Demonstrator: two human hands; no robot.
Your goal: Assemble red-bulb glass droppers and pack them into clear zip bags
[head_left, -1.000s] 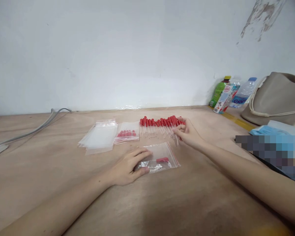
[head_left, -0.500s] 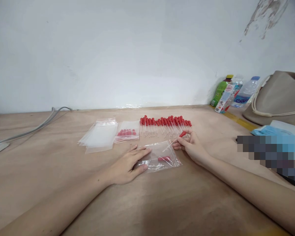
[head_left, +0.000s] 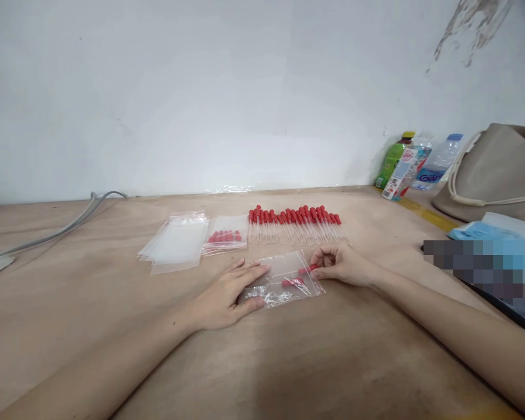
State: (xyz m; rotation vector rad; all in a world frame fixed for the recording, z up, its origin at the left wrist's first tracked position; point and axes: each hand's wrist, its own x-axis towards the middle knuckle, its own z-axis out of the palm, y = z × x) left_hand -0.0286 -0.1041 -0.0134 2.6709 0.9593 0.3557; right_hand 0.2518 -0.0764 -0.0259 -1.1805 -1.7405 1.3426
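A clear zip-lock bag [head_left: 284, 265] lies flat on the table between my hands. My left hand [head_left: 227, 296] rests on its left end, fingers spread. Between the thumb and fingertips of my right hand [head_left: 342, 265] is a dropper [head_left: 307, 270] with a red bulb and a thin clear tube, at the bag's right, zip end. Its tube points left and appears to be inside the bag. Nearer to me, another red-bulbed dropper [head_left: 292, 282] lies inside the same bag.
Behind the bag lies a row of red-bulbed droppers [head_left: 295, 217]. To its left are a bag holding several droppers [head_left: 225, 236] and a fanned stack of zip-lock bags [head_left: 179, 239]. Bottles [head_left: 394, 160], a hat [head_left: 494, 169] and a blue mask [head_left: 485, 233] stand or lie at right; a grey cable [head_left: 70, 224] at left.
My right hand has moved down and left, bringing the dropper from above the bag's far right corner to its zip end, tube laid along the bag. My left hand stays put.
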